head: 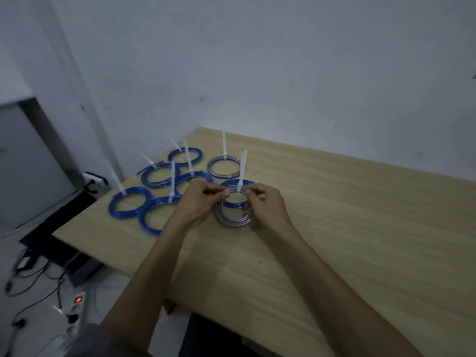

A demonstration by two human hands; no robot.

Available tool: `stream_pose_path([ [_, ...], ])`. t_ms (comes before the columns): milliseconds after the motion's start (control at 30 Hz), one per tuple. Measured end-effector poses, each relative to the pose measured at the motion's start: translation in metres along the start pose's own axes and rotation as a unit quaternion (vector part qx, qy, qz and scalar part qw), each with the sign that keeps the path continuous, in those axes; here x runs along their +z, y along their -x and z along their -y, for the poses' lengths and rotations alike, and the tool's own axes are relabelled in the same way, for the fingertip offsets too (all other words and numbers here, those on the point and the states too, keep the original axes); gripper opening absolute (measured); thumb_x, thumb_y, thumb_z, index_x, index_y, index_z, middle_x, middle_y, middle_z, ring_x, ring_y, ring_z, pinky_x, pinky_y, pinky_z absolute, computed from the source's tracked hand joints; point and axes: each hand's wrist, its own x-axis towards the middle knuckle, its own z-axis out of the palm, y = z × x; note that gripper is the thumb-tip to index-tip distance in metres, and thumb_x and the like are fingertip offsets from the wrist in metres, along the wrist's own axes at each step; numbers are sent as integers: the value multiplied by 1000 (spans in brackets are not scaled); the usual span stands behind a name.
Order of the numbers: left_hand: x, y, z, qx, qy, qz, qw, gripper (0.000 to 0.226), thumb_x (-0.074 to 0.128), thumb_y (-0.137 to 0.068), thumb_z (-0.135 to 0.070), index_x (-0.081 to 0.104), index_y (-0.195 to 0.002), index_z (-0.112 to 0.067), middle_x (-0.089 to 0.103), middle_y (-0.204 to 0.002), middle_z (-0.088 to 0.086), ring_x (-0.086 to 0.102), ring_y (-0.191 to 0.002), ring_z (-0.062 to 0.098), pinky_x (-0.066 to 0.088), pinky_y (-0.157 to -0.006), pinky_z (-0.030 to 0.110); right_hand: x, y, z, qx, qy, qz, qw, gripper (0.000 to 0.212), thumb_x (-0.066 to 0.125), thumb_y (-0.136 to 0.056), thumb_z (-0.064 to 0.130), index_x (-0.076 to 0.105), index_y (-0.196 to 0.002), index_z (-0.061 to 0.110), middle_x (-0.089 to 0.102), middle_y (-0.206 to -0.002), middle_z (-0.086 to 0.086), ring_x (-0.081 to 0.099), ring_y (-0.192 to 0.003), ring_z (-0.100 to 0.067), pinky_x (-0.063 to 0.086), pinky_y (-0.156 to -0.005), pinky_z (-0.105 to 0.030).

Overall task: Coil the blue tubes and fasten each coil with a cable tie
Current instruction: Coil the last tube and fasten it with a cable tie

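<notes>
**Springy coil, pinched at the tie**

Left hand (199,199) and right hand (265,202) both pinch a clear tube coil (234,217) at its 12 o'clock, beside the white cable tie (241,173) — mid-table (347,228). Light, slick tubing probably springs open — grip near the tie.

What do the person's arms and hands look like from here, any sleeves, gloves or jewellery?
Both arms are bare from the bottom of the frame up to the hands, with no sleeves showing. The left hand and right hand wear no gloves. No watch, bracelet or ring can be made out, though the picture is dim and slightly blurred, so small items could be missed.
</notes>
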Motion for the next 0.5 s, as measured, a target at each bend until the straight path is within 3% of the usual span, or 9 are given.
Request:
stream_pose_path([
  [100,-17,18,14,-6,-72,-26,997,13,74,-89,-20,77,-101,-19,69,-76,-10,61,-65,-2,42,-57,7,20,12,4,0,52,31,998,18,70,-93,30,78,-105,20,76,-93,5,69,-83,-9,56,-79,-26],
  [200,-21,27,18,-16,-118,-69,990,11,79,-84,-19,74,-94,-19,67,-80,-9,61,-74,1,44,-60,9,28,21,10,-6,98,11,995,16,72,-91,32,76,-99,19,72,-90,7,65,-83,-7,49,-74,-19],
  [267,-21,27,15,0,-154,-83,985,9,80,-83,-19,73,-89,-17,65,-77,-8,60,-72,3,46,-64,17,29,24,12,-13,142,2,990,17,71,-90,36,75,-97,21,71,-89,7,65,-82,-7,52,-75,-23],
  [367,-21,26,9,-1,-199,-73,977,6,79,-84,-20,74,-84,-19,65,-82,-8,55,-73,0,41,-67,18,29,27,16,-12,189,13,982,19,70,-91,38,75,-99,21,73,-89,6,66,-82,-9,56,-78,-30],
  [500,-23,22,7,-20,-219,-60,974,11,80,-84,-22,72,-76,-22,67,-83,-6,54,-73,-1,44,-69,24,27,31,21,-14,196,16,980,17,69,-92,33,76,-98,19,74,-91,3,66,-83,-11,55,-76,-30],
])
